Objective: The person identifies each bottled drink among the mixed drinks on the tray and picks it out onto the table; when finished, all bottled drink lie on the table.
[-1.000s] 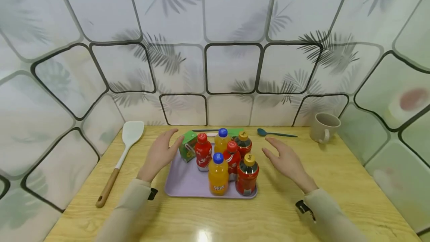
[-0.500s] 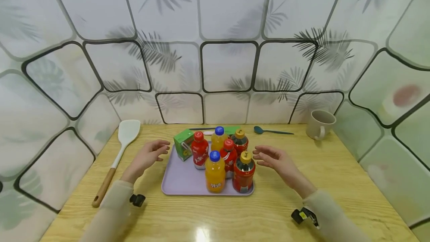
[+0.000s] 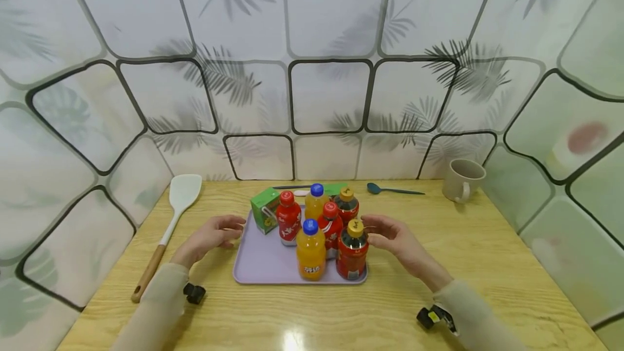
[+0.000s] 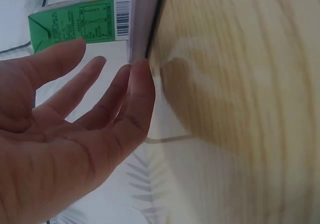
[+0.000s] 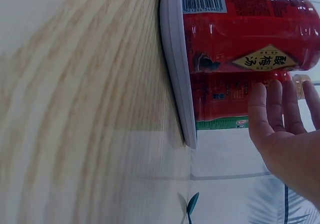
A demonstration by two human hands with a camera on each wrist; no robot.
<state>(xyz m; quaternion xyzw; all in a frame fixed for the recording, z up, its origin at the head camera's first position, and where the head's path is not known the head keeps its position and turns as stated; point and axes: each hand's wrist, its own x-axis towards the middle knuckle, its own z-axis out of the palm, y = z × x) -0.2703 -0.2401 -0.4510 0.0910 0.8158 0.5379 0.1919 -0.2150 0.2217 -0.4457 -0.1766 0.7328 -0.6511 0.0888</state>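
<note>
A lilac tray on the wooden table carries a green drink carton, two orange juice bottles with blue caps, two red bottles with red caps, and two dark drink bottles with red labels and yellow caps. At the tray's left edge is my left hand; its loosely bent fingertips come up to the tray's side in the left wrist view, holding nothing. My right hand is beside the dark bottles on the right, fingers extended, gripping nothing. Whether its fingertips touch a bottle I cannot tell.
A white spatula with a wooden handle lies at the left. Behind the tray are a green flat thing and a dark thin stick, partly hidden. A dark teal spoon and a beige mug stand back right. Patterned walls enclose the table.
My left hand has drawn back from beside the carton and lowered to the tray's left edge. My right hand has moved left, closer to the dark bottles. The view has shifted slightly.
</note>
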